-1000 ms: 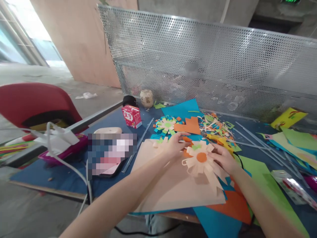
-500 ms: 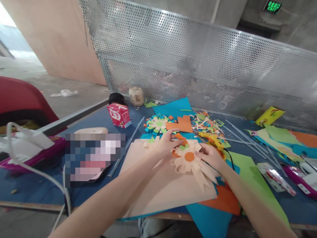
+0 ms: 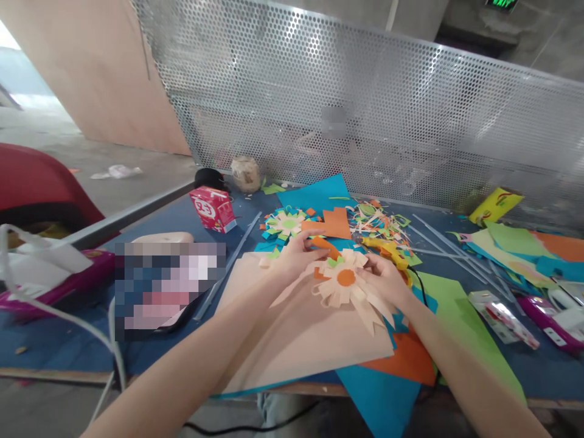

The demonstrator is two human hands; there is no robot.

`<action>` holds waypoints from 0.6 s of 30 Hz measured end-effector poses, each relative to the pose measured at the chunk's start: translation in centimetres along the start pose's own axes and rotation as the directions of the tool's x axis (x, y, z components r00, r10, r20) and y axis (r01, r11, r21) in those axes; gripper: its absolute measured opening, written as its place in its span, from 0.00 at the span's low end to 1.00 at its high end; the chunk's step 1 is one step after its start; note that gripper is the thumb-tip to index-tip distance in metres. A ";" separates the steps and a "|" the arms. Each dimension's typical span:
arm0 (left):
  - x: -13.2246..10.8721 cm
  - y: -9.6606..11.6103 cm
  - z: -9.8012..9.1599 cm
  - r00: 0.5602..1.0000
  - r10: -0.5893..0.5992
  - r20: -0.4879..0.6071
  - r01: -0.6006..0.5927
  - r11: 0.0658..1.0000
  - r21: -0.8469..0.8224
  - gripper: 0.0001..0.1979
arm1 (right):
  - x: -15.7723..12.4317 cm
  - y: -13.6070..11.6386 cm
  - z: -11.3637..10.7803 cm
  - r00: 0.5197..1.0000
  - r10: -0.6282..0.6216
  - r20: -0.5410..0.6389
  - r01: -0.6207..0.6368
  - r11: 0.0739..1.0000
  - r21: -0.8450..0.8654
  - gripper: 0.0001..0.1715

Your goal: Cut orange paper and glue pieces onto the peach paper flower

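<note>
We've turned toward three o'clock; right hand (image 3: pixel 385 278) pinches orange-centred cream-paper flower (image 3: pixel 345 279); left hand (image 3: pixel 295 254) by curled orange paper (image 3: pixel 329 247), grip unclear.

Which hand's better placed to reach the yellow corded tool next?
Right, probably: the right hand is close beside the yellow corded tool, though it holds the paper flower by its petals. The left hand is farther off, on the flower's other side.
</note>
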State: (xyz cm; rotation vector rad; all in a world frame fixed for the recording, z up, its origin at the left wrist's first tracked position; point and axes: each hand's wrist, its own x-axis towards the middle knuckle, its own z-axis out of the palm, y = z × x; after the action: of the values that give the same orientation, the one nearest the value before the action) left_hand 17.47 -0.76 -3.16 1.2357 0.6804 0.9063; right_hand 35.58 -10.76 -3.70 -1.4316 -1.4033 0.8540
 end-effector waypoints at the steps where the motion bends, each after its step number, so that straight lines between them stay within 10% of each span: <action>1: -0.1 0.2 0.0 1.000 -0.009 -0.006 0.009 1.000 -0.024 0.25 | 0.0 0.0 0.1 1.000 0.005 -0.011 -0.006 1.000 -0.005 0.09; 18: -0.8 0.3 0.5 0.996 -0.057 0.070 0.058 0.998 -0.017 0.26 | 0.2 0.1 0.2 0.998 -0.014 -0.059 0.010 0.998 -0.056 0.09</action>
State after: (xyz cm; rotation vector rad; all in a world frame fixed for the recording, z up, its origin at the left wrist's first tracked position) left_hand 17.39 -1.67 -2.77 1.2196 0.6474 0.8170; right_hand 35.42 -10.54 -3.81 -1.4778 -1.3996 0.7641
